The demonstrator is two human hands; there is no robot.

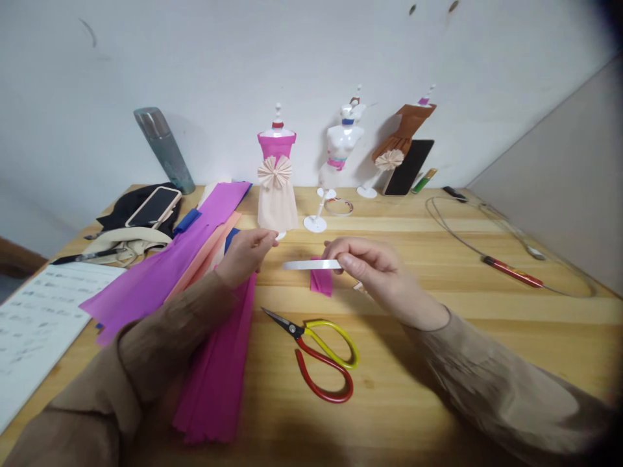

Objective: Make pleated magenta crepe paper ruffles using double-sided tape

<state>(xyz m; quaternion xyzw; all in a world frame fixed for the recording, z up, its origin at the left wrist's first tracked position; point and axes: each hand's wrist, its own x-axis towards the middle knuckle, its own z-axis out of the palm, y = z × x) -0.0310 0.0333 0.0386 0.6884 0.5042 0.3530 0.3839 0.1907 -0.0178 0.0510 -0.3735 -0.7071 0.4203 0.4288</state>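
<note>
My right hand (372, 269) grips a thin white roll of narrow tape (311, 264), seen almost edge-on, above the table. My left hand (247, 254) is level with it on the left, fingertips pinched together; whatever is between them is too small to make out. Behind it stands a small dress form (277, 185) with a pink top, a cream skirt and a pleated bow. Under the roll lies a small magenta paper piece (321, 283), partly covered. Scissors (311, 350) with one red and one yellow handle rest nearer me, their blades pointing left.
Coloured paper strips (219, 383) spread along the left, by a phone (154, 207), a printed sheet (43, 318) and a leaning bottle (165, 149). A bare white dress form (343, 146) and a brown-dressed one (406, 130) stand behind. A corded red-handled tool (513, 271) lies right.
</note>
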